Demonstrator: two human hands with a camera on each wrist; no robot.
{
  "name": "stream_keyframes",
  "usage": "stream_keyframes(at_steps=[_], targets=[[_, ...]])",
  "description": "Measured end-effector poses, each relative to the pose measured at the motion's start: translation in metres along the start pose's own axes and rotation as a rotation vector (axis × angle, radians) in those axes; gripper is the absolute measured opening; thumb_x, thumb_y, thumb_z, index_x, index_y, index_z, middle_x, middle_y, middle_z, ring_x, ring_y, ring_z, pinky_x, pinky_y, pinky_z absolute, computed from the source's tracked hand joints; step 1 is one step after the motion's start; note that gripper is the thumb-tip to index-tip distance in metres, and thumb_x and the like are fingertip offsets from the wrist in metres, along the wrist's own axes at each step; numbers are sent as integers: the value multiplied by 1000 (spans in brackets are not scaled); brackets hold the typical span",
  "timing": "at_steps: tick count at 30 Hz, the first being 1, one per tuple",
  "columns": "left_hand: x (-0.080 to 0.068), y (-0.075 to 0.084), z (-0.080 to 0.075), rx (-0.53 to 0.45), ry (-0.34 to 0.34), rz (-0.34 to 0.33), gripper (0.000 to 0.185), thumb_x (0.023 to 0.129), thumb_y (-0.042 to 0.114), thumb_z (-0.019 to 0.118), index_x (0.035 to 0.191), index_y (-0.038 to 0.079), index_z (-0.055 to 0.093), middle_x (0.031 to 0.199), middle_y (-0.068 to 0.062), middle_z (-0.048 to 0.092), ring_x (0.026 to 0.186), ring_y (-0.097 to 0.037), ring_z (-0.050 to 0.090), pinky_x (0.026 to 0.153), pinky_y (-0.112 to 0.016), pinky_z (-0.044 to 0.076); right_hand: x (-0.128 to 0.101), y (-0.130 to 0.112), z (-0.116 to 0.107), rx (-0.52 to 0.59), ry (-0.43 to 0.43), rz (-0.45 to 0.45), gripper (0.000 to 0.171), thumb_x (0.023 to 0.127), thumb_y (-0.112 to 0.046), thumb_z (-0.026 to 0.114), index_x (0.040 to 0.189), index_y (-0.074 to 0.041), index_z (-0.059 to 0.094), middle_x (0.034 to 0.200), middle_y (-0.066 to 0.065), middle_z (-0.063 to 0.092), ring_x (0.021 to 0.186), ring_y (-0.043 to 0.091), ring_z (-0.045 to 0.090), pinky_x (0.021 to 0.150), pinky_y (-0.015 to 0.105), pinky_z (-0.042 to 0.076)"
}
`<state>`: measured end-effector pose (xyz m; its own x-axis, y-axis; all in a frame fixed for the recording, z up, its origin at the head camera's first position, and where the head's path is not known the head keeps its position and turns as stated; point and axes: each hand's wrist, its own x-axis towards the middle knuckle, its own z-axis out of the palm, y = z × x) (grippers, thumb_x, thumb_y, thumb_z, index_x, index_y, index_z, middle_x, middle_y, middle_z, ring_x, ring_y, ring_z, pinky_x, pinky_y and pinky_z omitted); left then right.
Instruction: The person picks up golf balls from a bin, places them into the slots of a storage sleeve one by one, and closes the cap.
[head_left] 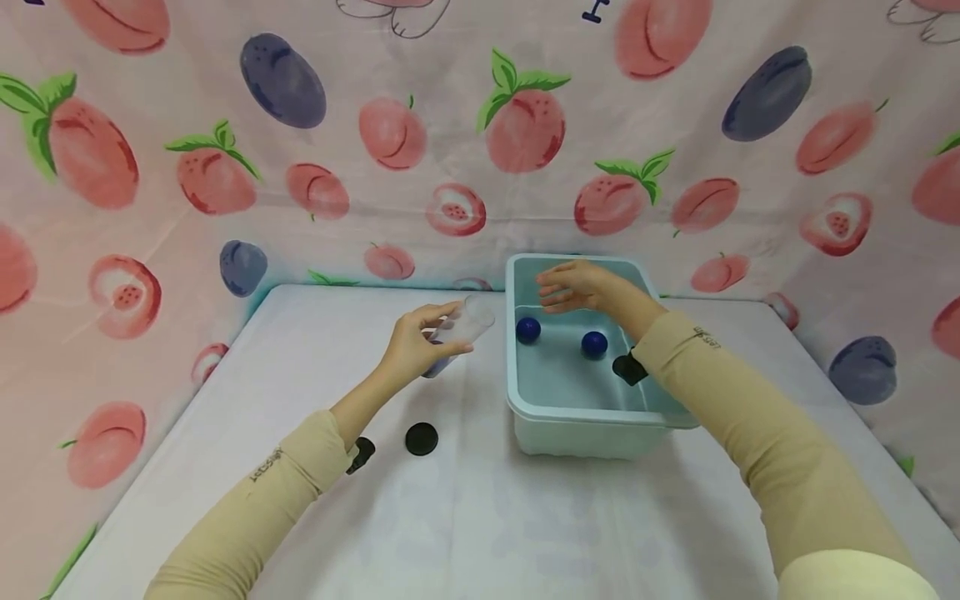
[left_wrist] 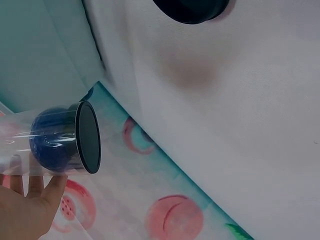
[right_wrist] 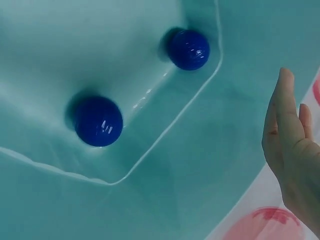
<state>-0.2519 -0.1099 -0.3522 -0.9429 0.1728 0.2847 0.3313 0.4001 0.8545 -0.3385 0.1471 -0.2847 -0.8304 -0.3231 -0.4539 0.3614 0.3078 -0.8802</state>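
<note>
A clear, thin-walled plastic cup [head_left: 459, 332] lies tilted on its side in the left hand [head_left: 415, 346], whose grip curls round it just left of the tub. The left wrist view shows a glossy blue ball [left_wrist: 52, 138] inside the cup, next to a flat black disc [left_wrist: 88, 137] set across the cup.

The right hand [head_left: 581, 286] hovers over the far rim of a pale teal plastic tub [head_left: 592, 421], a rounded rectangular basin with smooth walls. Its grip is spread and slack, fingers straight and pointing left, holding nothing.

The tub holds shallow water, its surface rippling in the right wrist view, and two smooth, shiny dark blue balls rest on the bottom: one [head_left: 528, 330] near the left wall, the other [head_left: 594, 344] toward the middle, well apart from each other.

On the white cloth-covered bench [head_left: 480, 517] a round black lid [head_left: 422, 438] lies flat near the left forearm. Both forearms wear beige sleeves. A fruit-printed fabric [head_left: 187, 167] hangs behind and beside the bench.
</note>
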Motion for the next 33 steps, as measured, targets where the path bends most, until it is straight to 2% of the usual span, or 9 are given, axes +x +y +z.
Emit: stream_keyframes(at_steps=[5,11,14,18,24,27,29,31,33], targets=[[-1,1,-4,8,1,-14,60,71,11,82,126,9,61,124,-14,62,110,-31,60,94,-48,49,9,5,-1,-25,6,6,53,99,-15,45,145,6,27,144,28,31,132,40,37,105,41,42],[-4,1,-10,-1,-7,-33,60,72,11,82,127,10,60,126,-13,61,112,-32,58,94,-49,49,23,12,0,-35,13,21,52,99,-14,44,143,8,27,125,23,43,131,41,37,107,43,39],[-7,0,-12,-9,-13,-46,60,72,11,81,128,10,60,126,-14,61,112,-32,58,94,-49,48,28,16,-1,-44,17,38,52,100,-14,43,143,9,26,132,27,41,133,43,35,107,43,38],[-9,-2,-13,-13,-12,-52,59,72,12,81,128,10,60,125,-13,61,111,-31,58,94,-48,49,33,23,-3,-63,21,70,53,100,-13,41,144,9,22,145,32,28,135,44,33,108,44,37],[-16,-6,-19,-17,-5,-63,60,72,12,81,128,10,60,121,-12,63,110,-29,60,94,-46,49,46,40,-8,-111,42,101,51,100,-14,40,144,8,27,146,32,27,134,43,35,107,45,39],[-20,-7,-22,-15,0,-55,60,72,11,82,127,10,60,121,-12,63,109,-29,61,93,-46,49,67,54,-18,-113,56,115,51,98,-14,48,141,6,33,142,32,34,128,43,42,102,45,45],[-22,-9,-25,-19,6,-53,60,72,11,82,127,10,60,121,-12,63,109,-29,61,93,-47,49,96,70,-34,-97,42,116,51,93,-16,59,137,4,42,132,33,44,119,43,51,94,45,50],[-25,-10,-27,-15,15,-57,60,72,11,82,127,11,60,121,-13,63,109,-29,61,94,-47,49,135,92,-54,-75,23,122,51,86,-18,68,129,3,50,121,32,52,107,43,58,86,45,54],[-28,-12,-30,-8,20,-68,60,72,11,82,128,10,60,122,-13,63,109,-29,60,94,-47,49,150,99,-59,-68,18,144,52,83,-17,72,127,2,51,116,29,55,100,42,61,82,46,56]])
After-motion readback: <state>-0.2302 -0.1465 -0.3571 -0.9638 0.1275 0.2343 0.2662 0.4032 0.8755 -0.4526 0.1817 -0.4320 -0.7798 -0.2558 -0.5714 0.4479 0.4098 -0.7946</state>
